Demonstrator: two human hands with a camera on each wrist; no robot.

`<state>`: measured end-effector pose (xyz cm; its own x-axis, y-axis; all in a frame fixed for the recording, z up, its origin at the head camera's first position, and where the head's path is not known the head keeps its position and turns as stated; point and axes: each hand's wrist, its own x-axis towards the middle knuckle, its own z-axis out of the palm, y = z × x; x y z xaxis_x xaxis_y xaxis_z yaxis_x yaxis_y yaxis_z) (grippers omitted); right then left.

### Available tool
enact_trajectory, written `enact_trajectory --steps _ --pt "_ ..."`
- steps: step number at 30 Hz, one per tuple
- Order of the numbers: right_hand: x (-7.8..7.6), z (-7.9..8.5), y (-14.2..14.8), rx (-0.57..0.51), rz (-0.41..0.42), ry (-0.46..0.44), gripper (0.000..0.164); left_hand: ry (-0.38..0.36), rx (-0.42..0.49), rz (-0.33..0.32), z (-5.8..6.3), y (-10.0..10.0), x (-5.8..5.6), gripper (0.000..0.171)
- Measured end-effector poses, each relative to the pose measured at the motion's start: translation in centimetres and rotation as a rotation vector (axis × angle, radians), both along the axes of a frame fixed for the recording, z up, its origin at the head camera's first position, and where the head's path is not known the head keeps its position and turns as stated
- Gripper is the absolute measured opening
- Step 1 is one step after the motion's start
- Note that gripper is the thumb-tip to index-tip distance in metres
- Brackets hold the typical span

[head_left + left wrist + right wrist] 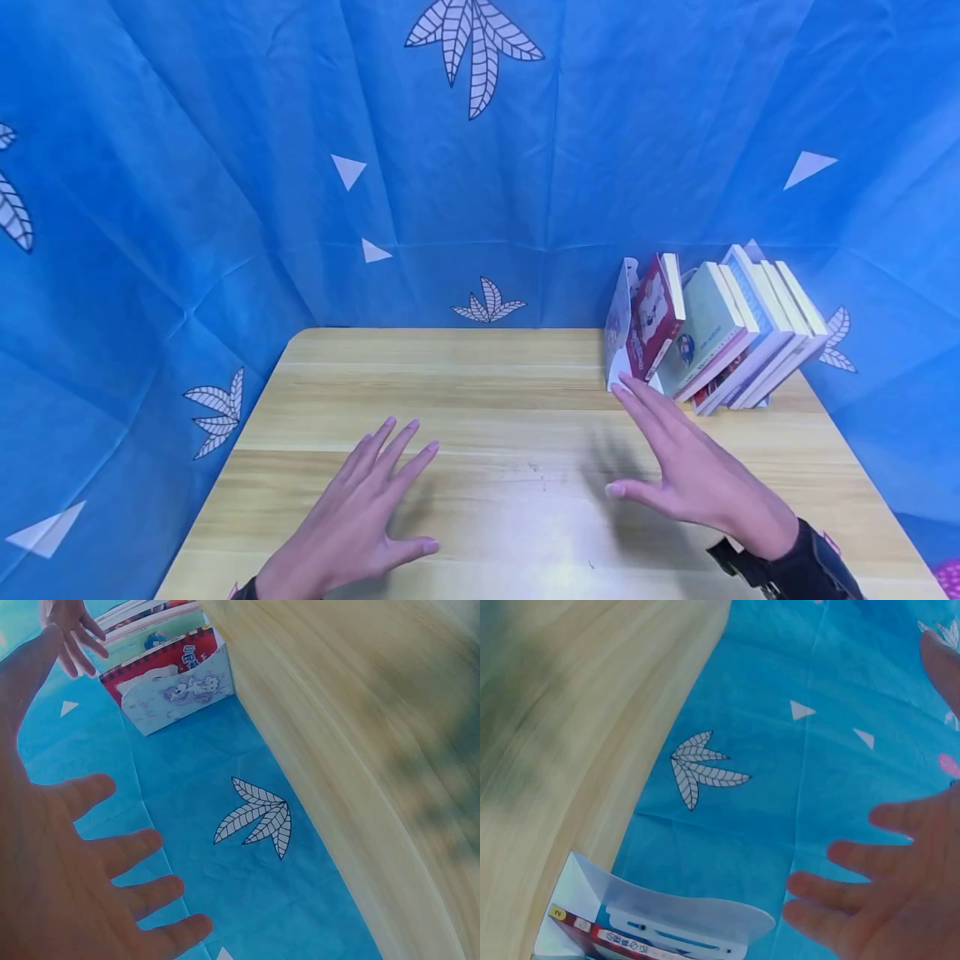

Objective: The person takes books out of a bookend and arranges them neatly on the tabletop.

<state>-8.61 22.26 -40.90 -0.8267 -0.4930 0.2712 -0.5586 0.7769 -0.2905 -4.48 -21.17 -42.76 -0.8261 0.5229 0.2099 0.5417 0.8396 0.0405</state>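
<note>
Both hands hover over the wooden table with fingers spread and nothing held. My left hand [352, 517] is at the front left, its palm and fingers [124, 859] showing in the left wrist view. My right hand [690, 467] is at the right, its fingertips just in front of a row of books. A red book [656, 317] leans inside a white book stand [619, 333] with a printed side panel [180, 690]. Beside it a pale green book [705, 329] and several other thick books [780, 333] tilt together.
The light wood table [450, 400] has a rounded back left corner. Blue cloth [465, 183] with white leaf and triangle prints hangs behind it and along its sides. A pink dotted object [949, 577] shows at the lower right edge.
</note>
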Motion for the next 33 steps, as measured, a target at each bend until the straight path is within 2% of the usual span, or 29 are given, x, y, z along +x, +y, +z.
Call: enact_trajectory --steps 4,9,14,22,28,33 --pt "-0.8 0.5 0.2 -0.091 -0.060 -0.070 0.118 -0.027 -0.001 0.021 0.0 0.0 0.0 0.101" --pt "-1.7 1.0 0.3 -0.196 -0.152 -0.102 0.121 -0.064 -0.010 0.041 0.0 0.1 0.0 0.102" --pt "-2.7 1.4 0.6 -0.317 -0.249 -0.123 0.119 -0.043 -0.001 0.029 -0.2 0.0 0.0 0.102" --pt "-4.4 1.4 0.9 -0.626 -0.363 -0.108 0.106 -0.042 0.002 0.036 -0.4 0.0 0.0 0.102" --pt "-5.6 1.2 1.0 -0.723 -0.460 -0.120 0.099 -0.029 0.008 0.027 -0.6 0.1 0.0 0.102" --pt "-6.6 0.9 1.1 -0.767 -0.525 -0.149 0.095 -0.052 0.002 0.038 -0.6 0.2 0.0 0.102"
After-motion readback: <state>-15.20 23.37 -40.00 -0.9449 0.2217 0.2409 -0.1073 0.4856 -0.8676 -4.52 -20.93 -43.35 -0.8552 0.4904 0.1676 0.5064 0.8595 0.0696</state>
